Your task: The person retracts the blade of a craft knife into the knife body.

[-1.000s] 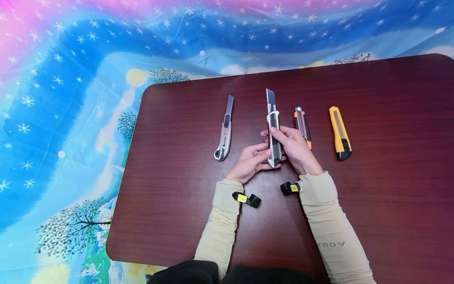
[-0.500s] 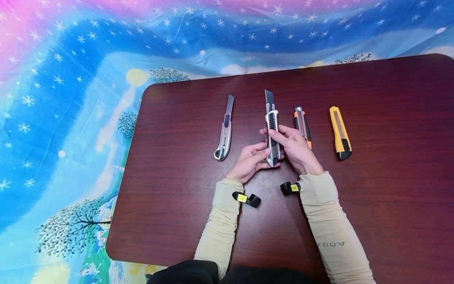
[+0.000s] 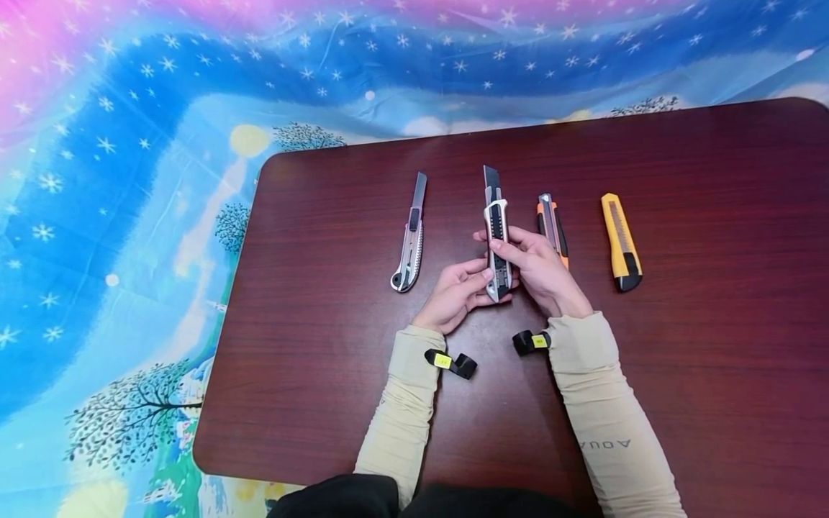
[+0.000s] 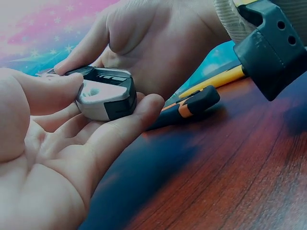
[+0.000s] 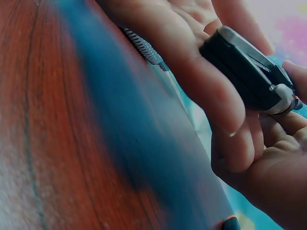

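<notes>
Table [image 3: 324, 324], held cutter [image 3: 496, 220] partly hidden

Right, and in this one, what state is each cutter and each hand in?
White-and-black cutter: blade out, held above the table.
Silver cutter: blade out, lying on the table.
Orange-and-black cutter: no blade protruding, lying on the table, partly hidden.
Yellow cutter: blade retracted, lying on the table.
Left hand: holding the white-and-black cutter's bottom end.
Right hand: gripping it further up.
</notes>
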`<state>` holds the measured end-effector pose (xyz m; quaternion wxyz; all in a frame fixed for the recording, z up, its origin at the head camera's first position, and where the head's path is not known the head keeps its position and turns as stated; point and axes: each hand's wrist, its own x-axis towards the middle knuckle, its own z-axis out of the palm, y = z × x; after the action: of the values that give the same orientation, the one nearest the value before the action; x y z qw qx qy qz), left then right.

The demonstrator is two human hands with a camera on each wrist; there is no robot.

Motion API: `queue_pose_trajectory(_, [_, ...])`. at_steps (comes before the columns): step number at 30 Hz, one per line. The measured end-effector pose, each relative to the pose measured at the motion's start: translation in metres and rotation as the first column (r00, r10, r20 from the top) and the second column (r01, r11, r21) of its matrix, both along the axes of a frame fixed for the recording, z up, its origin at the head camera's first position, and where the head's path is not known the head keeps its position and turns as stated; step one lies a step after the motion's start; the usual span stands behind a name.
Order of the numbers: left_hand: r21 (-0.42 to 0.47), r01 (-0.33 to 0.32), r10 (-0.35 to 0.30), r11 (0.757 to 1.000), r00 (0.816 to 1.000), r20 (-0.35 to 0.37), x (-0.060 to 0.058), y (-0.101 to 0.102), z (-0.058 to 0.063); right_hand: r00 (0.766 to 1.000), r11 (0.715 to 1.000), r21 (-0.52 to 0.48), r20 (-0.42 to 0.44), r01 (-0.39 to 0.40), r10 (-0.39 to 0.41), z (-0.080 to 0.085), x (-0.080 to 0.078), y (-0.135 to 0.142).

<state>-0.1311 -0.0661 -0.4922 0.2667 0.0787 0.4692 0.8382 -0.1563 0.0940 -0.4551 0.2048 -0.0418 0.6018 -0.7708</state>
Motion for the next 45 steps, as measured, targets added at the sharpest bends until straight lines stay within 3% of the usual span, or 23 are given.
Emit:
queue_pose_trajectory(14, [0.01, -0.038, 0.038, 0.999, 0.999, 0.02, 0.0011, 0.0003, -0.0001, 0.999, 0.999, 0.008, 0.034, -0.033, 0.033, 0.001, -0.0007, 0.0005])
queue_pose_trajectory(23, [0.006, -0.065, 0.065, 0.998, 0.997, 0.03, 0.0009, -0.0007, -0.0015, 0.998, 0.998, 0.022, -0.007, -0.06, 0.06, -0.0005, -0.0013, 0.0004])
queue_pose_trajectory(45, [0.002, -0.101, 0.101, 0.995, 0.995, 0.023, -0.0001, -0.0031, -0.0014, 0.999, 0.999, -0.016, -0.001, -0.051, 0.051, -0.0001, -0.0007, -0.0012])
